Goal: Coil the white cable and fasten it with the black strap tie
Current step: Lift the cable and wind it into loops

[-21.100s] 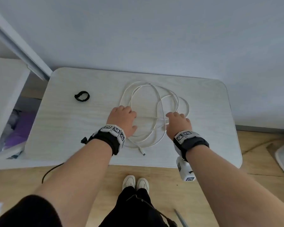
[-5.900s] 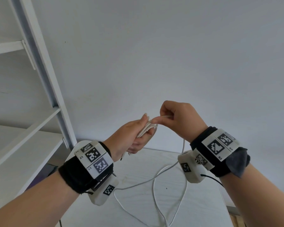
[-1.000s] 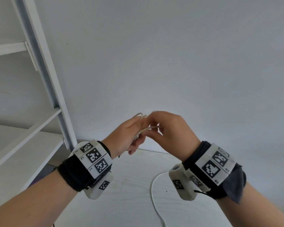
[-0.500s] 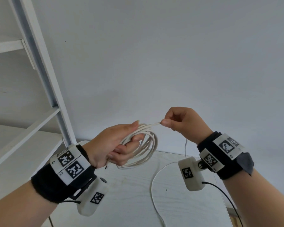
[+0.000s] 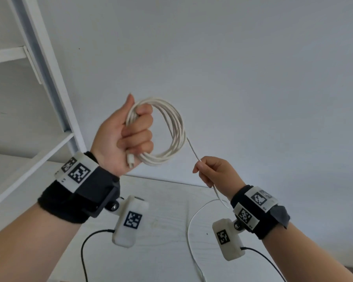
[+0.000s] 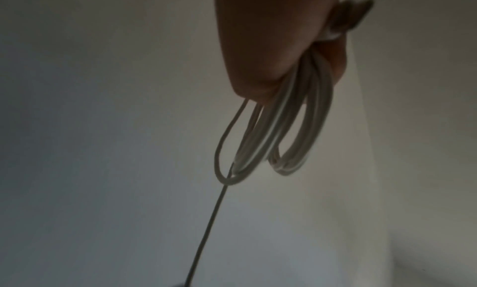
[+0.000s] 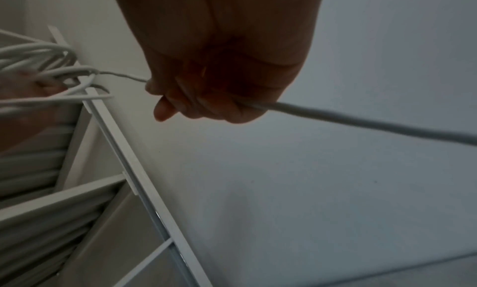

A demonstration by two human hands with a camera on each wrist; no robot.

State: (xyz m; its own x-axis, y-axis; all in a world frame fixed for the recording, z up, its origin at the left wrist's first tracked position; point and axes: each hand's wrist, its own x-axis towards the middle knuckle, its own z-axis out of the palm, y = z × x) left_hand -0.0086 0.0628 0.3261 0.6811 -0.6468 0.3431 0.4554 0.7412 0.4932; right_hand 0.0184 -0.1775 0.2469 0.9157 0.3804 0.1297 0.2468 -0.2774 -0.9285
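Head view showed us the white cable [image 5: 172,127] mostly wound into round loops, held up in the air above the counter [image 5: 163,231]. Our left hand [image 5: 128,137] was a closed fist around one side of the loops, with a plug end poking out below the fist. Our right hand [image 5: 214,171] sat at about four o'clock from the loops, lower down and near them. It pinched the loose part of the cable between thumb and finger. From the loops, that loose part ran straight down to the pinch, pointing toward five o'clock. Past the pinch it dropped to the counter and curved off toward six o'clock, out of the picture.

In the left wrist view we saw the loops hanging from the fist, and one thin line of cable going away from them.

We thought the right hand was the one to bring the loose part up and around to the fist for the next loop. Some cable was not yet wound. We could not see the black strap tie in any view.
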